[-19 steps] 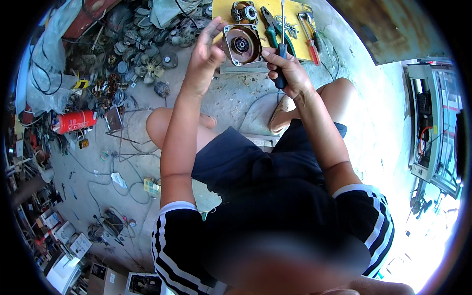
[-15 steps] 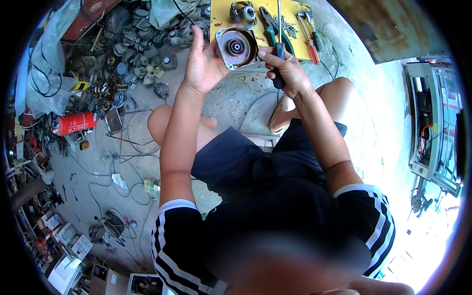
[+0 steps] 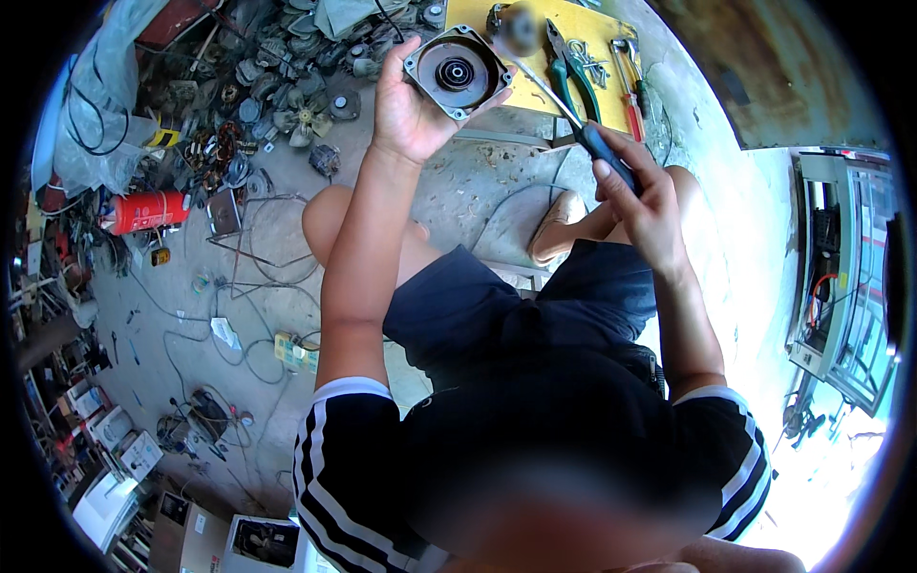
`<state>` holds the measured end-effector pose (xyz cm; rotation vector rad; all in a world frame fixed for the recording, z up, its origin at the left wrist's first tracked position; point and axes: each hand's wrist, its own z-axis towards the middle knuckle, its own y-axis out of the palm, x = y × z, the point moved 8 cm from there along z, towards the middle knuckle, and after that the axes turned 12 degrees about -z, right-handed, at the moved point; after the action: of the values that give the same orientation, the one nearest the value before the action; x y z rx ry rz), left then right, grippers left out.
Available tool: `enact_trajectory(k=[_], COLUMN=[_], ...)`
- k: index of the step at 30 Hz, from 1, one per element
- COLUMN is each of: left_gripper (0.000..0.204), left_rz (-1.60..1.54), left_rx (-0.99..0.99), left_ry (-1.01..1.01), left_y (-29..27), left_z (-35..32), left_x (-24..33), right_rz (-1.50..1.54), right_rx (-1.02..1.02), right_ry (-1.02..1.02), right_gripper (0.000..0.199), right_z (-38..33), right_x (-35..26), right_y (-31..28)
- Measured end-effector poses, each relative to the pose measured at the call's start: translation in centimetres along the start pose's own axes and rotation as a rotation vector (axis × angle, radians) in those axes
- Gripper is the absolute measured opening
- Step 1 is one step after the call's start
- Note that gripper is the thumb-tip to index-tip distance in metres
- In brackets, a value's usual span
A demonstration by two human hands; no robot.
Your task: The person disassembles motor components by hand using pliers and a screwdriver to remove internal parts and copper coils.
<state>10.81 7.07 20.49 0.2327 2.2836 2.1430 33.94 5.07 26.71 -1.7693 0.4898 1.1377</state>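
My left hand (image 3: 409, 122) grips a square metal motor end cover (image 3: 458, 73) from beneath, its round hollow side with the dark centre ring facing up. In my right hand (image 3: 648, 196) is a screwdriver (image 3: 602, 151) with a dark handle, its shaft slanting up and left toward the cover's right edge. Whether the tip touches the cover I cannot tell. Beyond them, on a yellow board (image 3: 535, 95), lie another motor part (image 3: 516, 27), green-handled pliers (image 3: 571, 76) and several loose screws (image 3: 588, 63).
A red-handled screwdriver (image 3: 631, 113) and a hammer-like tool lie at the board's right. Old motor parts (image 3: 277, 86) heap at the far left, near a red cylinder (image 3: 148, 212). Cables (image 3: 248, 334) cross the left floor. A glass-fronted cabinet (image 3: 845, 277) stands at right.
The screwdriver has swung from upright to a left-leaning slant as my right hand moved right and nearer. The cover has turned slightly and risen in view with my left hand.
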Motion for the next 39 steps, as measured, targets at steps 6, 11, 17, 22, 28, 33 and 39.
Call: enact_trajectory(k=[6,11,17,22,28,33,39], left_gripper=[0.072,0.078,0.081,0.082,0.082,0.081,0.079], left_rz=[0.034,0.067,0.179,0.228,0.406,0.446,0.478], left_rx=[-0.062,-0.066,-0.062,-0.047,-0.088,-0.098,-0.161], left_ry=[0.031,0.053,0.119,0.13,0.152,0.217,0.208], left_y=[0.4,0.2,0.2,0.0,0.1,0.2,1.1], left_z=[0.0,0.0,-0.2,-0.6,-1.0,-1.3,-1.1], left_x=[0.5,0.5,0.8,1.0,0.9,1.7,1.4], right_rz=[0.012,-0.12,-0.418,-0.397,-0.024,0.83,1.119], right_rx=[0.047,0.143,0.117,0.095,-0.159,-0.493,-0.505], right_ry=[-0.022,-0.189,-0.323,-0.302,-0.079,0.318,0.389], right_gripper=[0.04,0.036,0.041,0.039,0.041,0.047,0.052], right_z=[-0.8,-0.9,-1.2,-1.5,-1.4,-2.3,-2.6], right_x=[-0.1,-1.3,-3.7,-4.0,-2.6,-1.1,-1.0], right_y=[1.2,1.3,1.4,1.8,2.4,5.3,6.3])
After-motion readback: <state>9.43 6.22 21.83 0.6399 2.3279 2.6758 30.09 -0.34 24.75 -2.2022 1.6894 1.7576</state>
